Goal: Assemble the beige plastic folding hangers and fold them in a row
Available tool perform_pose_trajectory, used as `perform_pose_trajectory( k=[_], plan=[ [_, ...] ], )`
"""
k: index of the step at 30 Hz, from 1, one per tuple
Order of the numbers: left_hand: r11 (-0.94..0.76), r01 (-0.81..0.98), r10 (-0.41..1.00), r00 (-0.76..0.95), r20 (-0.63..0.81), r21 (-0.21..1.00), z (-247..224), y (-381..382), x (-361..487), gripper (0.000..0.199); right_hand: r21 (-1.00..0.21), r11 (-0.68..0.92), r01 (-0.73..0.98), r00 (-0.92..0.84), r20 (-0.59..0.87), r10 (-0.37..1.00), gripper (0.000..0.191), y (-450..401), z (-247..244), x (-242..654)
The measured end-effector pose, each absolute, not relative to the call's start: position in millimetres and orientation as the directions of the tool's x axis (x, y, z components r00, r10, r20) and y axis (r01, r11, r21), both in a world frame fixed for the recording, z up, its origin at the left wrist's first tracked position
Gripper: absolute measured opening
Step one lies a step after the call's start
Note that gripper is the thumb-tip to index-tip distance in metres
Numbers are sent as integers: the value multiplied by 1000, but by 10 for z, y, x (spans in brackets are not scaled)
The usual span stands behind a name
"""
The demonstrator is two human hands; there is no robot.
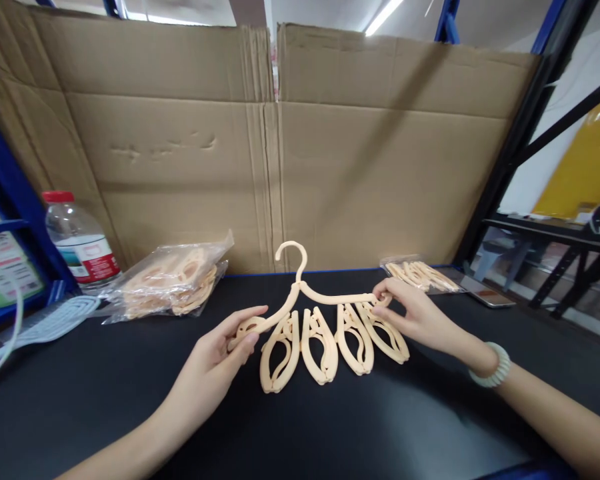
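A cream plastic folding hanger (325, 295) is spread open between my two hands, its hook pointing up. My left hand (219, 353) pinches the end of its left arm between thumb and fingers. The opposite arm's tip is held by my right hand (415, 313), fingers closed on it. Below the hanger, several folded hangers of the same kind (320, 347) lie in a row on the black table (330, 427). The right arm of the spread hanger passes just above the tops of the folded ones; whether it touches them I cannot tell.
Clear bags of folded hangers (167, 280) are piled at the back left, beside a red-capped bottle (83, 243) and a light-blue hairbrush (60, 322). Another bag (423, 275) and a phone (487, 293) lie back right. A cardboard wall (380, 167) closes off the rear.
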State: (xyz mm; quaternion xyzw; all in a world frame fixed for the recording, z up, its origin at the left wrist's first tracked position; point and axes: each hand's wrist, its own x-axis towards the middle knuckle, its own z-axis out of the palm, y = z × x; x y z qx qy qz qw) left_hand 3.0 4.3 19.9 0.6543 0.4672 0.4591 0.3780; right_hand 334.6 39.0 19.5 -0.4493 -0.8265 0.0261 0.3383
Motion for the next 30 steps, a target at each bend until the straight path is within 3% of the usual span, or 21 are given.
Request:
perform_pose_trajectory(
  k=[6,10,13,16,22,27,30],
  plan=[
    [-237,234,971,80,224,943,196,100,28,39,-34,581,813,-449,598,664,13,392,184,3338],
    [-226,272,974,67,215,935,200,98,33,38,219,425,878,-442,713,545,15,340,173,3310],
    [-217,292,976,94,198,931,177,106,16,37,310,319,896,-433,771,466,20,294,162,3280],
    [-188,270,980,112,163,944,151,113,9,38,325,371,870,-470,772,428,29,278,158,3257],
    [-161,217,982,128,135,963,155,90,33,35,-17,709,705,-459,752,473,31,299,134,3192],
    [-160,183,983,124,138,970,133,85,15,33,-413,757,506,-347,706,617,29,268,104,3142],
    [-145,166,983,134,124,975,103,92,1,33,-597,700,391,-369,595,714,40,242,116,3124]
  ],
)
